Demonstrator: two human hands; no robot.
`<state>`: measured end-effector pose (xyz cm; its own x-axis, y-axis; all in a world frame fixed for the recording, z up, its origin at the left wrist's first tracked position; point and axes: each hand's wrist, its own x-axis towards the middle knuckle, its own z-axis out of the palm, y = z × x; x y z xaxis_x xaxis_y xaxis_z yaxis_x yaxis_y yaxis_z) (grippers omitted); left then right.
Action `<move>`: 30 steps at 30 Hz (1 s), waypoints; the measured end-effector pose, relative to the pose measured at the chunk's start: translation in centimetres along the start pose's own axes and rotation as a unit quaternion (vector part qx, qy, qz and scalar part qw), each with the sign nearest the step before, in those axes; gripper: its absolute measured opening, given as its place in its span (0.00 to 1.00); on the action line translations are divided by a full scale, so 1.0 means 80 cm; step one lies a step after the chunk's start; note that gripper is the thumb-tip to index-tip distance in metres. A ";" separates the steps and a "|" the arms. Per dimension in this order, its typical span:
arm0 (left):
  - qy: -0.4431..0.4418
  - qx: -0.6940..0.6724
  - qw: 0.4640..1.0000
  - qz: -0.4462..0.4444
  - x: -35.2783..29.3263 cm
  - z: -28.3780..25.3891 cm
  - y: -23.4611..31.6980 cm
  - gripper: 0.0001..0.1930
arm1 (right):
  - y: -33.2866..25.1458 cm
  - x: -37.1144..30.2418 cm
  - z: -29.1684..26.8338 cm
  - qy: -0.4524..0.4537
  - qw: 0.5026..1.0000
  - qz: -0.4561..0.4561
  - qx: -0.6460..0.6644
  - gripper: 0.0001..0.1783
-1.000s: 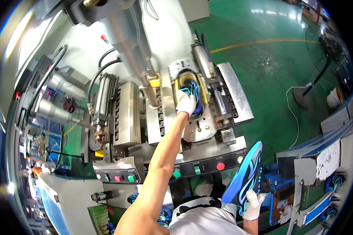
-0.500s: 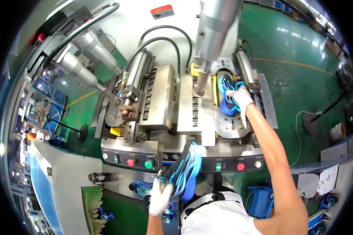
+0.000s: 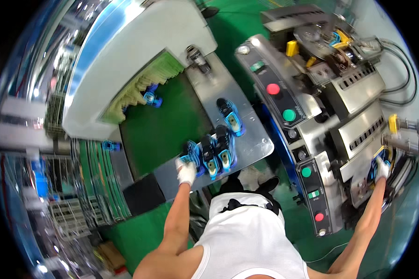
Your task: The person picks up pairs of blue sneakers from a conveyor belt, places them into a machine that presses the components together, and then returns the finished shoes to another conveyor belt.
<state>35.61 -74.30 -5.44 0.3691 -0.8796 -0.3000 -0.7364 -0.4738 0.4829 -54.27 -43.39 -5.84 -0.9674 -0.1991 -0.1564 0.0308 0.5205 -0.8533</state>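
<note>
My left hand (image 3: 186,172), in a white glove, is at the near end of a black and blue sports shoe (image 3: 191,153) on the metal table, its fingers closed on that end. Beside it lie two more such shoes (image 3: 209,153) (image 3: 225,148) close together, and another shoe (image 3: 228,114) sits further up the table. Far to the right, my gloved right hand (image 3: 383,169) grips a blue and black shoe (image 3: 373,171) seated in the machine's right-hand station. My hand and the machine cover part of that shoe.
The metal table (image 3: 258,139) has an opening with green bristle strips (image 3: 158,76) on a pale conveyor housing (image 3: 125,51). A dark flask (image 3: 198,59) stands at its far end. The steel machine (image 3: 333,160) carries red and green buttons along its front. Wire racks (image 3: 74,218) stand left.
The view has swung left. My left hand has taken its shoe from before the machine to the metal table, beside the others. My right hand stays on the shoe in the machine.
</note>
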 end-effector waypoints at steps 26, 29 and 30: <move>0.083 0.054 0.965 0.243 0.660 -0.141 -0.036 0.34 | -0.199 -0.763 0.507 -0.404 0.787 -0.157 -0.440 0.51; 0.012 0.127 0.969 0.210 0.699 -0.124 -0.018 0.31 | -0.152 -0.796 0.568 -0.391 0.808 -0.163 -0.409 0.51; -0.031 0.117 0.970 0.210 0.718 -0.118 -0.030 0.29 | -0.147 -0.798 0.586 -0.388 0.804 -0.128 -0.432 0.49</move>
<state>63.94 -124.10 -16.03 -0.0213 -0.9855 -0.1683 -0.9255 -0.0443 0.3761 18.94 -75.75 -9.14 -0.4561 -0.6760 -0.5788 -0.6547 0.6954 -0.2963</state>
